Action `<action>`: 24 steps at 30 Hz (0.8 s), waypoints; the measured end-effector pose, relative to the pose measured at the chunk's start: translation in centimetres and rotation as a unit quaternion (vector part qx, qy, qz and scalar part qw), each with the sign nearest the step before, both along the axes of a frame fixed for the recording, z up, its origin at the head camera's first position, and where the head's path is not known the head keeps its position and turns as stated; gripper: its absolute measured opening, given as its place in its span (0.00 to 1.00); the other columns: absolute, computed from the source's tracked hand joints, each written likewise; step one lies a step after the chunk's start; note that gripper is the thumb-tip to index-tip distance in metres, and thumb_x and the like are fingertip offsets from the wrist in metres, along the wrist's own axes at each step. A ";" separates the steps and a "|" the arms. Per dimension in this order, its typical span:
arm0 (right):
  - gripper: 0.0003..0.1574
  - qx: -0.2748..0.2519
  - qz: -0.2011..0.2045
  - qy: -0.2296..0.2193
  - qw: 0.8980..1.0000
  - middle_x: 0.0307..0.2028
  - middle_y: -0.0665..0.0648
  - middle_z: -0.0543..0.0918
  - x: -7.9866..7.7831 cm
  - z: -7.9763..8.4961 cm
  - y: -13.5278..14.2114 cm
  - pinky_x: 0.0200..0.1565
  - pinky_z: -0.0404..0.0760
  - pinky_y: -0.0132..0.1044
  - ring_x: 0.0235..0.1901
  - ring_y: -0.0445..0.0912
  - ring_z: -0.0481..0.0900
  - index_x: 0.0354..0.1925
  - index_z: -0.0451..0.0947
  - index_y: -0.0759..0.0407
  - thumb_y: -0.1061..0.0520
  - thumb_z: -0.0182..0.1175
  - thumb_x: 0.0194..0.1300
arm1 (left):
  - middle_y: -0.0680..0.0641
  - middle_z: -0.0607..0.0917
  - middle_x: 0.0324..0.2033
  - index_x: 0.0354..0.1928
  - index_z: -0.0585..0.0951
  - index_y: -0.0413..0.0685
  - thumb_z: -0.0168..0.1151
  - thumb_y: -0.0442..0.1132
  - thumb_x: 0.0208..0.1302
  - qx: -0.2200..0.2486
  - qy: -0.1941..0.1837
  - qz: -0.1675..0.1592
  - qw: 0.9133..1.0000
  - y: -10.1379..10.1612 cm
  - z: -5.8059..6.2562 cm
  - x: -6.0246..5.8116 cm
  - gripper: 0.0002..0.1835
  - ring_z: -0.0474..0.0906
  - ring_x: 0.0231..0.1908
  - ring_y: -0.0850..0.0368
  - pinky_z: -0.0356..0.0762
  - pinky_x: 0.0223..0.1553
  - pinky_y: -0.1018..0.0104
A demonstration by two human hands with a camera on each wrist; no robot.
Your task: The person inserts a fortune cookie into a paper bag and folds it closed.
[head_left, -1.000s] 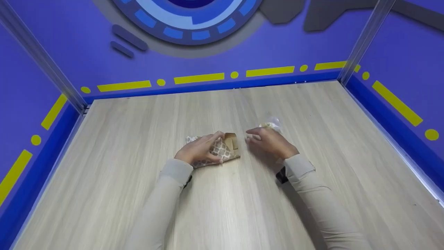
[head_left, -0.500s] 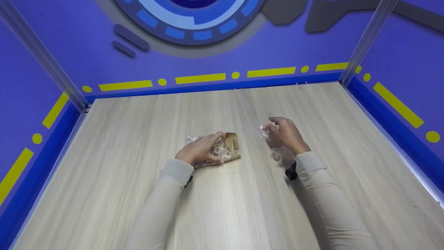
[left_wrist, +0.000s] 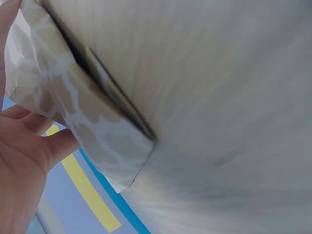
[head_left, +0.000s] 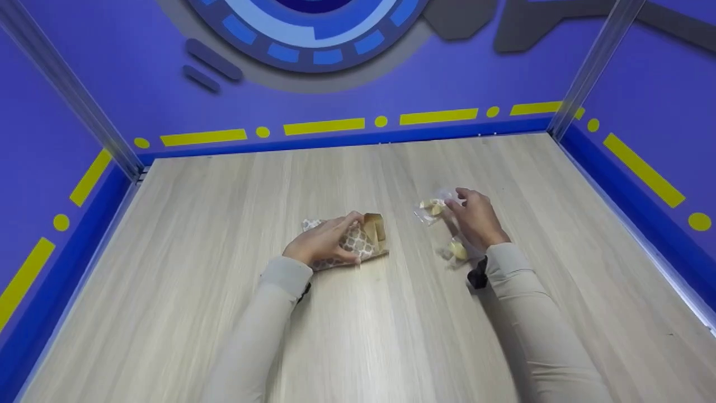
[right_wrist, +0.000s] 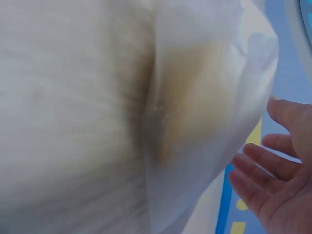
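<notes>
My left hand [head_left: 320, 242] grips a small paper bag [head_left: 357, 240] with a tan-and-white lattice print, lying on the wooden table. The bag's brown open mouth faces right; the left wrist view shows the slit of its opening and the printed paper [left_wrist: 97, 112] up close. To the right, my right hand [head_left: 478, 219] hovers with loose fingers beside a clear packet [head_left: 433, 207] holding yellowish pieces. A second clear packet [head_left: 457, 249], also with something yellowish inside, lies nearer, below the hand. In the right wrist view a blurred packet [right_wrist: 200, 97] sits apart from the relaxed fingers [right_wrist: 265, 163].
The light wooden table [head_left: 224, 224] is enclosed by a purple-blue back wall [head_left: 335, 106] and side walls with yellow markings. Metal posts [head_left: 593, 67] stand at the back corners. A strip along the right edge [head_left: 660, 274] borders the table.
My right hand has moved right, from near the bag's mouth past the far packet, drawing away from it. Both packets now show more fully. The left hand keeps its hold on the bag.
</notes>
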State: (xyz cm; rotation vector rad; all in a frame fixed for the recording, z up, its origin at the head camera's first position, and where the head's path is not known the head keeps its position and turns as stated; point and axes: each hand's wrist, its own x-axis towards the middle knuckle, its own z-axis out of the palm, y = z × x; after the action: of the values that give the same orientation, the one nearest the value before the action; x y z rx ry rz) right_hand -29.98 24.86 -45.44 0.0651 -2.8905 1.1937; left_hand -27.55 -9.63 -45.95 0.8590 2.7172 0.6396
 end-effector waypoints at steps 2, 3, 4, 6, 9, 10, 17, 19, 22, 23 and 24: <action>0.38 -0.018 0.003 -0.024 1.000 0.64 0.70 0.68 0.0 -0.1 0.2 0.62 0.70 0.54 0.62 0.62 0.70 0.70 0.56 0.70 0.47 0.49 0.74 | 0.45 0.73 0.63 0.65 0.59 0.64 0.73 0.58 0.48 0.005 -0.001 0.000 1.000 0.0 0.0 0.0 0.44 0.71 0.62 0.47 0.72 0.60 0.51; 0.38 -0.027 0.004 -0.034 0.999 0.63 0.71 0.69 -0.1 -0.1 0.3 0.62 0.70 0.54 0.61 0.62 0.70 0.70 0.55 0.71 0.47 0.48 0.74 | 0.45 0.74 0.62 0.64 0.60 0.63 0.73 0.58 0.48 0.008 -0.001 -0.001 1.000 0.0 0.0 -0.1 0.44 0.72 0.61 0.48 0.72 0.59 0.51; 0.38 -0.035 0.003 -0.042 0.998 0.62 0.72 0.69 -0.1 -0.2 0.4 0.62 0.70 0.54 0.61 0.62 0.70 0.70 0.54 0.71 0.48 0.49 0.74 | 0.45 0.75 0.61 0.64 0.60 0.63 0.73 0.57 0.48 0.010 -0.003 -0.002 1.000 0.0 0.0 -0.1 0.44 0.73 0.60 0.48 0.73 0.59 0.51; 0.38 -0.047 -0.002 -0.055 0.997 0.60 0.73 0.71 -0.3 -0.3 0.5 0.62 0.70 0.54 0.60 0.63 0.71 0.70 0.54 0.72 0.48 0.49 0.74 | 0.45 0.76 0.59 0.64 0.60 0.63 0.73 0.57 0.48 0.015 -0.003 -0.005 1.000 0.0 0.0 -0.1 0.43 0.75 0.57 0.49 0.74 0.57 0.52; 0.37 -0.058 -0.016 -0.064 0.996 0.58 0.73 0.73 -0.6 -0.5 0.6 0.62 0.70 0.53 0.60 0.62 0.71 0.68 0.57 0.73 0.50 0.50 0.73 | 0.46 0.77 0.58 0.64 0.61 0.62 0.73 0.57 0.48 0.018 -0.003 -0.007 1.000 0.0 0.1 -0.1 0.43 0.76 0.55 0.50 0.74 0.57 0.53; 0.37 -0.063 -0.020 -0.068 0.995 0.58 0.73 0.73 -0.7 -0.5 0.6 0.61 0.71 0.52 0.60 0.62 0.72 0.68 0.58 0.73 0.50 0.50 0.73 | 0.46 0.77 0.58 0.64 0.60 0.63 0.73 0.57 0.48 0.018 -0.003 -0.007 1.000 0.0 0.1 -0.1 0.43 0.76 0.55 0.50 0.74 0.57 0.53; 0.32 -0.136 -0.053 -0.092 0.985 0.57 0.71 0.75 -0.8 -0.8 0.4 0.50 0.78 0.37 0.51 0.54 0.78 0.67 0.62 0.72 0.54 0.51 0.72 | 0.46 0.77 0.58 0.63 0.60 0.64 0.73 0.57 0.47 0.012 -0.005 0.002 1.000 0.0 0.1 -0.1 0.44 0.75 0.57 0.49 0.73 0.58 0.52; 0.30 -0.142 -0.062 -0.084 0.984 0.55 0.70 0.77 -0.8 -0.9 0.3 0.44 0.78 0.31 0.47 0.50 0.79 0.65 0.65 0.72 0.55 0.52 0.72 | 0.46 0.77 0.59 0.63 0.60 0.65 0.74 0.57 0.47 0.012 -0.005 0.004 1.000 0.0 0.1 -0.1 0.43 0.75 0.57 0.48 0.73 0.58 0.52; 0.27 -0.131 -0.069 -0.065 0.987 0.52 0.71 0.79 -0.9 -0.9 0.2 0.37 0.77 0.26 0.40 0.46 0.80 0.60 0.70 0.73 0.55 0.54 0.70 | 0.46 0.77 0.58 0.63 0.60 0.65 0.74 0.57 0.47 0.014 -0.006 0.004 1.000 0.0 0.0 -0.1 0.43 0.75 0.57 0.49 0.73 0.58 0.52; 0.26 -0.128 -0.072 -0.061 0.987 0.50 0.70 0.80 -1.0 -1.0 0.2 0.36 0.78 0.26 0.37 0.44 0.80 0.59 0.72 0.72 0.55 0.55 0.70 | 0.46 0.77 0.59 0.63 0.60 0.65 0.74 0.57 0.47 0.015 -0.006 0.004 1.000 0.0 0.0 -0.1 0.43 0.75 0.57 0.49 0.74 0.58 0.52; 0.26 -0.128 -0.073 -0.060 0.987 0.50 0.70 0.80 -1.0 -1.0 0.2 0.36 0.78 0.26 0.36 0.43 0.81 0.58 0.72 0.72 0.55 0.55 0.69 | 0.46 0.76 0.59 0.63 0.60 0.65 0.74 0.57 0.47 0.015 -0.007 0.003 1.000 0.0 0.0 0.0 0.43 0.75 0.57 0.49 0.73 0.58 0.52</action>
State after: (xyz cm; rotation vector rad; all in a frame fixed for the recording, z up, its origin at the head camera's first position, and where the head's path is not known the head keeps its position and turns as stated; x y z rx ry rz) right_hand -30.96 25.04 -46.39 -0.2243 -2.7497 1.5754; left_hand -27.59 -9.68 -45.93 0.8500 2.7061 0.6876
